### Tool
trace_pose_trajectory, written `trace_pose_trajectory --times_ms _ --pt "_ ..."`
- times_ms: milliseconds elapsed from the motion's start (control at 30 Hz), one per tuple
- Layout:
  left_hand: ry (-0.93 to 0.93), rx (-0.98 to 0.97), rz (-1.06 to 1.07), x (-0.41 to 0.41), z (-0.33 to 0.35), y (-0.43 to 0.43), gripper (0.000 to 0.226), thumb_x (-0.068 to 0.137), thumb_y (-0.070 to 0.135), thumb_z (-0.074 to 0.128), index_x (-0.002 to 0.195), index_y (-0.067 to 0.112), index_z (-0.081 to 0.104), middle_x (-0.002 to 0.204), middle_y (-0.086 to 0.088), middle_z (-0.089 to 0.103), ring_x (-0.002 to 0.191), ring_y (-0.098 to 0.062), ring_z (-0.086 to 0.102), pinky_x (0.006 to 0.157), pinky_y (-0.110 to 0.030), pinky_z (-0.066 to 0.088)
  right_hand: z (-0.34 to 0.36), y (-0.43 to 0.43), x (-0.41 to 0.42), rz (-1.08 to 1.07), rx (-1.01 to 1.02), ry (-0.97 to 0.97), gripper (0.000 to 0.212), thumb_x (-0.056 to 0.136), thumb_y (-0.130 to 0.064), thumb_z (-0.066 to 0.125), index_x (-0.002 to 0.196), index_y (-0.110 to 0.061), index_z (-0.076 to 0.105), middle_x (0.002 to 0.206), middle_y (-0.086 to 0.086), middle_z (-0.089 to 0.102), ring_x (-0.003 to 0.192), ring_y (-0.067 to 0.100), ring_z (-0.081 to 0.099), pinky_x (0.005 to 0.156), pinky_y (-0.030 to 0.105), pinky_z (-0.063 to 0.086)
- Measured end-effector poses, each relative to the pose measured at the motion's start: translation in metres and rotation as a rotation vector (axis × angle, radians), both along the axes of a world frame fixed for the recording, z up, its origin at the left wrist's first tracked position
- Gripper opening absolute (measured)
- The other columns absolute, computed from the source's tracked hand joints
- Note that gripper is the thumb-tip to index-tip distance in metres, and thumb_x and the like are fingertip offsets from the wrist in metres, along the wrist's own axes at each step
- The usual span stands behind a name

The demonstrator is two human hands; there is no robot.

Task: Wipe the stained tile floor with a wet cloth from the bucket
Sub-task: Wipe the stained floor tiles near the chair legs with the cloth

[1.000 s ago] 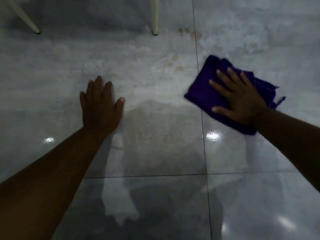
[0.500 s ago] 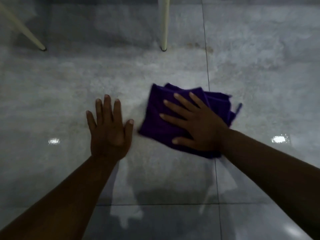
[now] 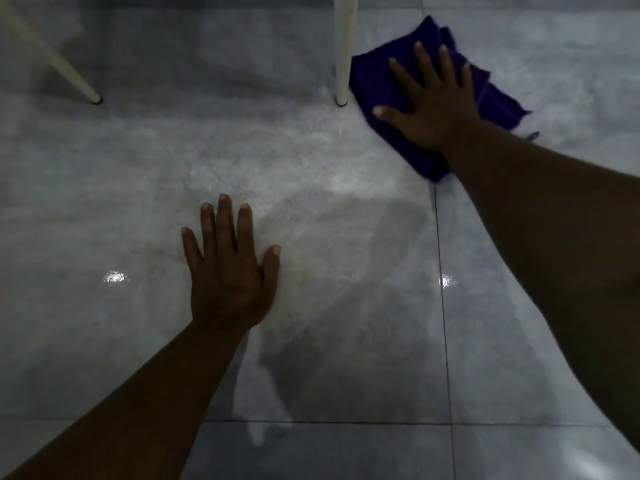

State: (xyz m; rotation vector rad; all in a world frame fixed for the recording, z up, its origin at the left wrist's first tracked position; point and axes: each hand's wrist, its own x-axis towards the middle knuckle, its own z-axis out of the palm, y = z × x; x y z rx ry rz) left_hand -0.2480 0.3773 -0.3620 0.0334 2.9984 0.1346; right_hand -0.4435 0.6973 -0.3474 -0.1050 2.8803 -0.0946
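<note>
my right hand (image 3: 434,102) lies flat, palm down, fingers spread, pressing on the purple cloth (image 3: 491,98); the fingers are apart, not curled round the fabric, so it is pinned under the palm rather than pinched. the cloth is folded and rumpled, lying on the grey tile floor (image 3: 138,209) at the upper right of the view, its left edge just beside the foot of a cream chair leg (image 3: 344,50); i cannot tell if cloth and leg touch. a frayed corner of the cloth sticks out to the right of my wrist, and a dark corner shows below the heel of the hand, right at a grout line (image 3: 441,289)

my left hand (image 3: 230,271) is flat on the floor too, palm down, fingers splayed and holding nothing, well apart from the cloth, nearer to me and to the left. forearm runs back toward the lower left corner

a second cream chair leg (image 3: 52,60) slants in at the upper left, well apart from the first

floor surface: glossy, with two small bright reflections, one left of my left hand, one on the grout line to its right. a paler, mottled, wet-looking patch spreads between the two hands. a cross grout line runs along the lower part of the view. lighting dim; no stain can be made out clearly
</note>
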Motion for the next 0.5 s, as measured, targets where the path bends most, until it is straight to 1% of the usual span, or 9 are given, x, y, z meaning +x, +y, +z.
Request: trace_pose_trajectory --times_ms 100,167,233,300,333,367,433,500 --pt "0.01 -0.01 -0.005 0.002 0.001 -0.002 0.072 0.097 0.054 0.024 0.156 0.014 0.017 0.167 -0.014 0.007 0.155 -0.033 0.002 0.122 -0.061 0.008 -0.004 -0.024 0.02 0.161 -0.02 0.004 0.083 0.086 -0.082 0.014 0.157 -0.041 0.0 0.169 0.0 -0.007 0.154 0.033 -0.01 0.121 0.061 -0.005" --pt "0.016 -0.011 -0.007 0.002 0.0 -0.002 0.072 0.096 0.054 0.024 0.156 0.014 0.019 0.167 -0.015 0.008 0.155 -0.034 0.003 0.122 -0.061 0.008 -0.005 -0.012 0.049 0.197 -0.032 0.038 0.08 0.088 -0.079 0.015 0.158 -0.041 0.006 0.169 -0.001 -0.001 0.155 0.031 -0.005 0.122 0.061 -0.001" --pt "0.023 -0.01 -0.009 0.002 -0.001 -0.001 0.072 0.096 0.054 0.025 0.156 0.013 0.02 0.167 -0.015 0.009 0.155 -0.035 0.004 0.122 -0.061 0.008 -0.006 0.007 0.08 0.118 -0.047 0.083 0.077 0.089 -0.077 0.019 0.157 -0.041 0.013 0.169 -0.001 0.005 0.155 0.032 0.001 0.121 0.062 0.004" --pt "0.054 -0.032 -0.023 0.003 -0.001 -0.001 0.071 0.097 0.052 0.026 0.156 0.011 0.023 0.166 -0.017 0.012 0.154 -0.037 0.007 0.121 -0.062 0.009 -0.005 0.012 0.108 0.008 -0.056 0.082 0.076 0.09 -0.076 0.02 0.157 -0.04 0.015 0.169 0.001 0.006 0.155 0.034 0.003 0.121 0.062 0.005" --pt "0.067 -0.046 -0.033 0.004 -0.002 -0.001 0.071 0.098 0.051 0.027 0.155 0.01 0.023 0.165 -0.019 0.013 0.154 -0.038 0.008 0.12 -0.063 0.01 -0.004 0.007 0.12 -0.005 -0.045 0.077 0.077 0.09 -0.076 0.02 0.157 -0.039 0.014 0.169 0.003 0.006 0.155 0.036 0.003 0.121 0.062 0.005" --pt "0.076 -0.054 -0.039 0.005 -0.002 -0.001 0.071 0.098 0.05 0.027 0.155 0.009 0.024 0.165 -0.019 0.014 0.154 -0.039 0.008 0.12 -0.063 0.011 -0.003 -0.002 0.132 0.029 -0.025 0.075 0.078 0.09 -0.076 0.019 0.158 -0.037 0.014 0.169 0.005 0.006 0.154 0.038 0.003 0.121 0.063 0.005" --pt "0.087 -0.06 -0.041 0.005 -0.003 -0.001 0.071 0.098 0.05 0.028 0.155 0.008 0.025 0.165 -0.02 0.015 0.154 -0.039 0.01 0.119 -0.063 0.012 -0.003 -0.03 0.145 0.19 -0.01 0.064 0.079 0.091 -0.076 0.018 0.158 -0.035 0.014 0.169 0.007 0.005 0.154 0.039 0.002 0.12 0.065 0.007" --pt "0.099 -0.063 -0.041 0.004 -0.003 0.0 0.07 0.099 0.05 0.028 0.155 0.008 0.026 0.164 -0.02 0.017 0.153 -0.039 0.011 0.119 -0.063 0.013 -0.005 -0.061 0.138 0.344 -0.041 0.058 0.08 0.09 -0.077 0.017 0.158 -0.036 0.013 0.169 0.005 0.006 0.155 0.037 0.001 0.121 0.063 0.006"
